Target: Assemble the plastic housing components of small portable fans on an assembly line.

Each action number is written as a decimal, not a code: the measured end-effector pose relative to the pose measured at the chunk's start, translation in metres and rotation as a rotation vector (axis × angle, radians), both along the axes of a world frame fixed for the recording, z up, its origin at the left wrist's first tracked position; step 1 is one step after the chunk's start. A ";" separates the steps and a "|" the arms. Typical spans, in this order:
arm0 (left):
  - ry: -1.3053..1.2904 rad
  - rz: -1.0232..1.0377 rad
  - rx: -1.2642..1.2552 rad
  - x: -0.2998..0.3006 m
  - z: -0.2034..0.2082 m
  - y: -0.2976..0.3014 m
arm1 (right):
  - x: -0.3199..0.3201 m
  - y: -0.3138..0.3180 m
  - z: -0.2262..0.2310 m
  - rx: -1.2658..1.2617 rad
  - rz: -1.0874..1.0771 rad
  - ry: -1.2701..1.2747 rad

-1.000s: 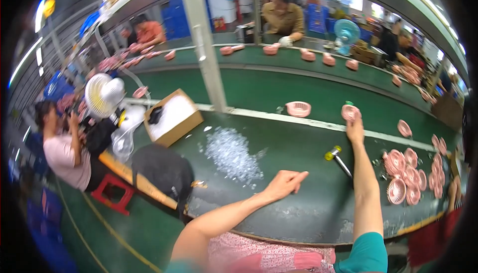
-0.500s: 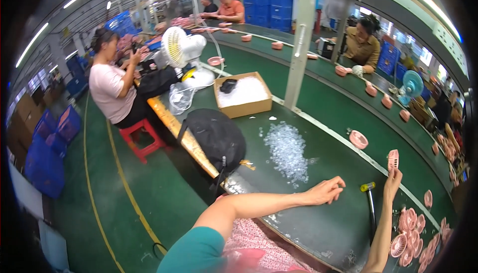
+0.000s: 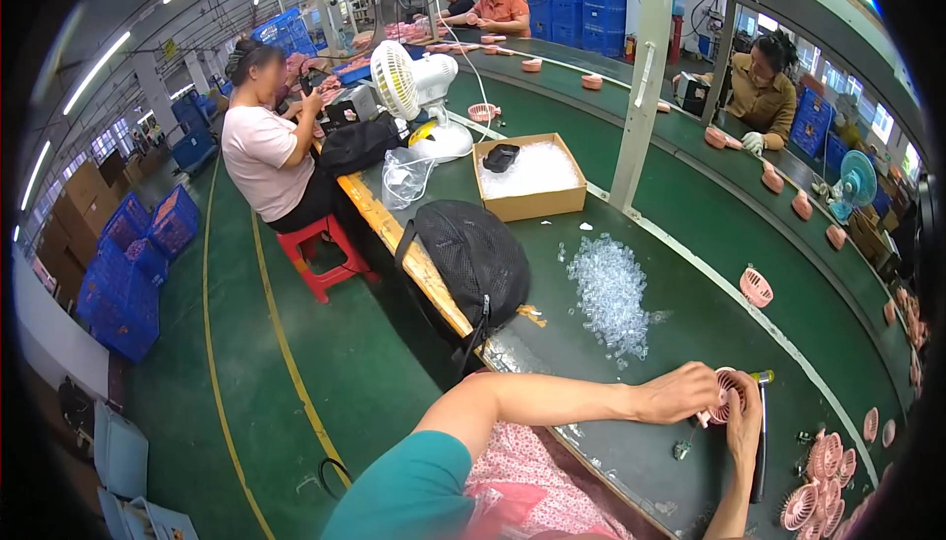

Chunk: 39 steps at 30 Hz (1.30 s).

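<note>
A round pink slotted fan housing [image 3: 727,395] is held low over the dark green worktop [image 3: 601,432]. My right hand [image 3: 745,424] grips its right side, fingers bent over the rim. At the left edge, my left hand [image 3: 680,394] has its fingers closed against the same housing; its fingertips are partly hidden. A small green circuit board [image 3: 682,449] is just below my left hand, by the housing. Beside my right hand lies a hammer with a yellow-green head [image 3: 764,377], its black handle partly covered by my hand and forearm.
Clear plastic pieces [image 3: 609,294] lie heaped beyond my left hand. A black mesh bag [image 3: 465,262], an open carton [image 3: 532,200] and a white fan [image 3: 419,92] stand farther left. Pink housings [image 3: 823,471] are piled at right. Another housing [image 3: 756,287] sits on the conveyor. Co-workers sit nearby.
My right hand has brought the pink housing down and inward. My left hand, empty on the worktop before, has moved right and closed on it. The view has shifted; the circuit board now shows.
</note>
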<state>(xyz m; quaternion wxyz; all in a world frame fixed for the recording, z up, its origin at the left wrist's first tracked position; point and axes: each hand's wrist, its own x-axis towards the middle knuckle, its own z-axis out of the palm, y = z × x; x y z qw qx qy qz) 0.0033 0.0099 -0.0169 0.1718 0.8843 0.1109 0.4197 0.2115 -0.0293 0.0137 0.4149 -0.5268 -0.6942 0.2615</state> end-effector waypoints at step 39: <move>0.035 0.339 0.052 -0.003 0.021 0.013 | -0.032 -0.027 0.012 0.054 -0.161 0.013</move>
